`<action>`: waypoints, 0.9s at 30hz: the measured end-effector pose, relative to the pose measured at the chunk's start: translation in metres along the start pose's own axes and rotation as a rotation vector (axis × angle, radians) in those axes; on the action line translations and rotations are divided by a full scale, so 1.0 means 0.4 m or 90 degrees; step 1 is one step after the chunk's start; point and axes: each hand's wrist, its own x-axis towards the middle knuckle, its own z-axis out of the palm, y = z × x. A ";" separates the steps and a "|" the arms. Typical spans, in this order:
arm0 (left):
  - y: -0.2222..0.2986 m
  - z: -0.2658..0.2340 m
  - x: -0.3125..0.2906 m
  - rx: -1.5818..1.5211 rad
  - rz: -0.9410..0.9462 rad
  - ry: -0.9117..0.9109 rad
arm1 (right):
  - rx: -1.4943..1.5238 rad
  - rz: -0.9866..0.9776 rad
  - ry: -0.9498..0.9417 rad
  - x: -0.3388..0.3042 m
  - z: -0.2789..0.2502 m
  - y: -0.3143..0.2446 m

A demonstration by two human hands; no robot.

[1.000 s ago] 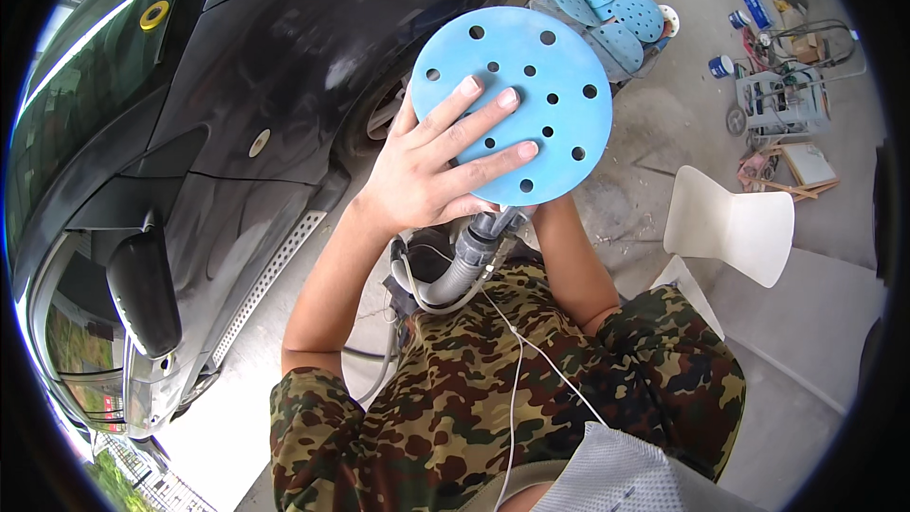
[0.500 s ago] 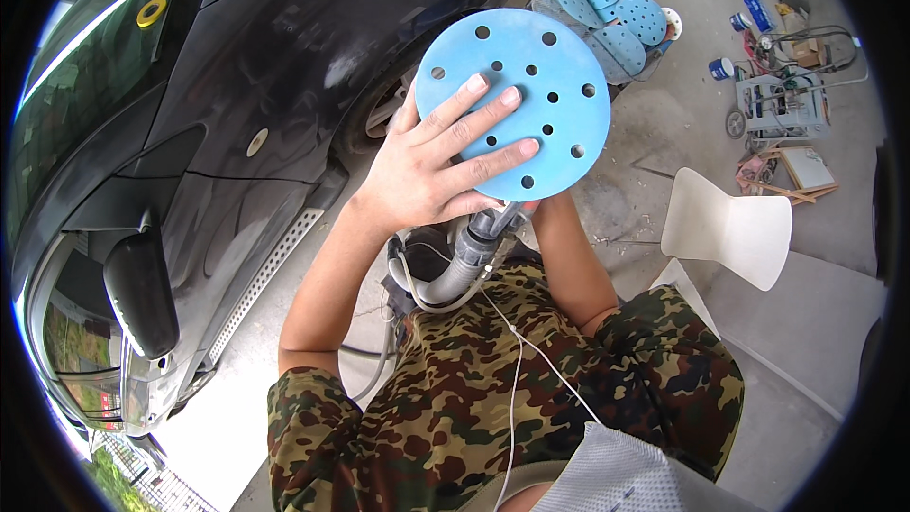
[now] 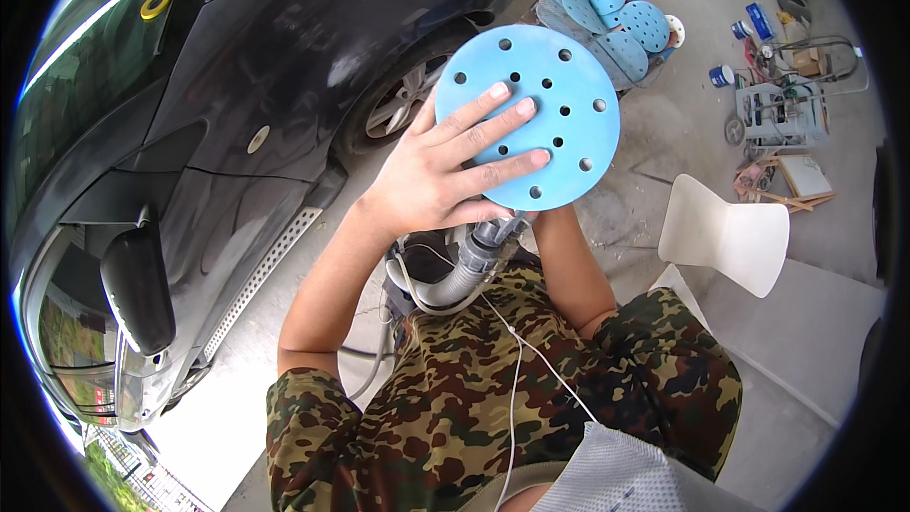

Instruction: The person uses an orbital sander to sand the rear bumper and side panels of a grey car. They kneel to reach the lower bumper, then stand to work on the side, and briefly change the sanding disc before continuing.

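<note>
Three left fingers spread, blue disc beneath (perforated)

This looks like a car repair workshop. A dark car with dull, patchy paint stands near a perforated blue disc and grey hose; a wheeled cart and tubs sit on the grey floor.

Blue disc is looking matt & smth; car body is gleaming w/ dull patches; hose is showing ribbed plast.; shirt is showing matt cloth.
</note>
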 end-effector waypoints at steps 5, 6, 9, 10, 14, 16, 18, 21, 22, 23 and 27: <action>0.023 0.002 -0.053 -0.037 -0.046 0.036 | -0.018 -0.008 -0.006 -0.006 0.024 0.030; 0.030 0.003 -0.067 -0.036 -0.057 0.052 | -0.021 -0.008 -0.008 -0.006 0.030 0.040; 0.057 0.012 -0.107 -0.020 -0.092 0.074 | -0.034 -0.004 -0.018 -0.009 0.051 0.067; 0.072 0.017 -0.122 -0.007 -0.102 0.079 | -0.040 -0.002 -0.019 -0.011 0.058 0.077; 0.132 0.022 -0.180 0.011 -0.196 0.131 | -0.065 -0.001 -0.031 -0.029 0.088 0.117; 0.161 0.009 -0.203 0.062 -0.258 0.134 | -0.081 0.004 -0.046 -0.036 0.109 0.138; 0.195 -0.018 -0.229 0.074 -0.303 0.124 | -0.102 0.006 -0.071 -0.051 0.139 0.163; 0.260 -0.049 -0.252 0.055 -0.340 0.180 | -0.142 0.007 -0.118 -0.089 0.206 0.199; 0.288 -0.067 -0.264 0.045 -0.355 0.214 | -0.150 0.012 -0.141 -0.110 0.238 0.219; 0.321 -0.089 -0.291 0.035 -0.357 0.243 | -0.166 0.016 -0.171 -0.141 0.271 0.245; 0.446 -0.196 -0.411 -0.078 -0.429 0.430 | -0.207 0.066 -0.292 -0.262 0.404 0.333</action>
